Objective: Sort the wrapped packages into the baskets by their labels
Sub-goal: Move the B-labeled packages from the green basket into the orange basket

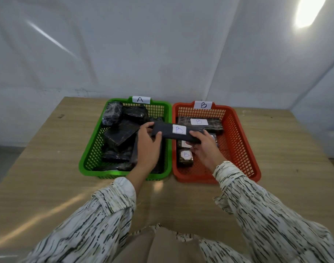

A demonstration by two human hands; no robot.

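While both hands grip it, a long dark package (176,132) hangs in the air over the seam between the two baskets, its left end above the green basket (90,158) and its right end above the orange basket (244,145). The left hand (148,147) pinches the left end, thumb on the near face and fingers curled over the far edge. The right hand (205,147) pinches the right end from below and behind, fingers wrapped over the top (its thumb is hidden under the package). Between the hands a white label (179,129) with a blue B faces up toward the camera.

The package's long axis runs left to right, tilted slightly so the right end sits a bit nearer and lower.

The green basket carries a tag A (141,99) on its far rim and is crowded with dark wrapped packages (120,133). The orange basket carries a tag B (203,105) and holds a long package marked B (199,122) along its far side and a small one marked B (185,156) near its left wall; another lies partly hidden under the right hand. Both baskets stand side by side on a wooden table (48,168).
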